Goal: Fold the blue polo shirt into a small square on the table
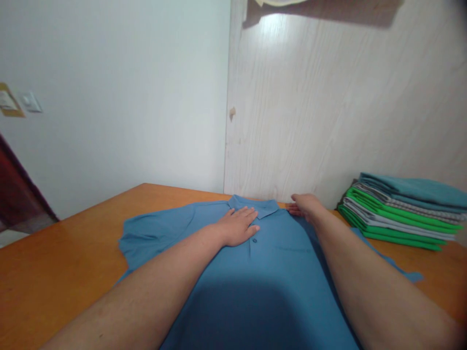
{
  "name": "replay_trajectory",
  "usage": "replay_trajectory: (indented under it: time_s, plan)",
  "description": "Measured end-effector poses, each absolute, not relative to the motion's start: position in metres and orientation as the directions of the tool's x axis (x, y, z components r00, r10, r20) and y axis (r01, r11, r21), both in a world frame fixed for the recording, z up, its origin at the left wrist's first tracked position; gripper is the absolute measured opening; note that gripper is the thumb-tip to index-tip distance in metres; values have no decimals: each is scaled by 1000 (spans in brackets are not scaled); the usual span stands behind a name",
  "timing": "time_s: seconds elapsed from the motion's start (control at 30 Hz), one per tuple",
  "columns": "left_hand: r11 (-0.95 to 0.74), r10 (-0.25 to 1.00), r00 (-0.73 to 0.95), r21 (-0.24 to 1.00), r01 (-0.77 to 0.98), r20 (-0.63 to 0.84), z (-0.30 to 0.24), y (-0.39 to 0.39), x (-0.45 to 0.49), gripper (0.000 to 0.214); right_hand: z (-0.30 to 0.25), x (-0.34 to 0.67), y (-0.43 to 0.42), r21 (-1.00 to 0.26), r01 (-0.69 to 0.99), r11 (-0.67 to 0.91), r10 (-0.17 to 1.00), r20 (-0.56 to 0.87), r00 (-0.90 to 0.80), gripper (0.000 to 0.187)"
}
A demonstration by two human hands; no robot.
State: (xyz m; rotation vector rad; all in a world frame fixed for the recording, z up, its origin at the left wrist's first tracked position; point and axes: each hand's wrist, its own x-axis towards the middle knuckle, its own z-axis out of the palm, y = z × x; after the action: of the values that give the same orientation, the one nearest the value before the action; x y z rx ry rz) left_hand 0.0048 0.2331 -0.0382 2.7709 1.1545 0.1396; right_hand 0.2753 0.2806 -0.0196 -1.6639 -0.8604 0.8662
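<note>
A blue polo shirt (277, 272) lies spread face up on the orange wooden table (54, 253), collar toward the wall. My left hand (237, 224) rests flat on the shirt's chest just left of the button placket, fingers stretched out toward the collar (255, 205). My right hand (304, 205) lies at the shirt's right shoulder beside the collar, fingers extended and pressed down on the fabric near the table's far edge. Neither hand holds anything.
A stack of folded shirts (401, 211), blue, grey and green, sits at the table's right rear. A pale wood-grain panel (328, 97) and a white wall (109, 97) stand behind the table. A light switch (31, 102) is on the wall at left.
</note>
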Motion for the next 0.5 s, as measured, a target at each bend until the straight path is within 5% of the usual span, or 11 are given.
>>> replay_trajectory:
  time_s: [0.5]
  plan:
    - [-694, 710, 703, 196, 693, 32, -35, 229, 5, 84, -16, 269, 279, -959, 107, -262, 904, -205, 376, 10]
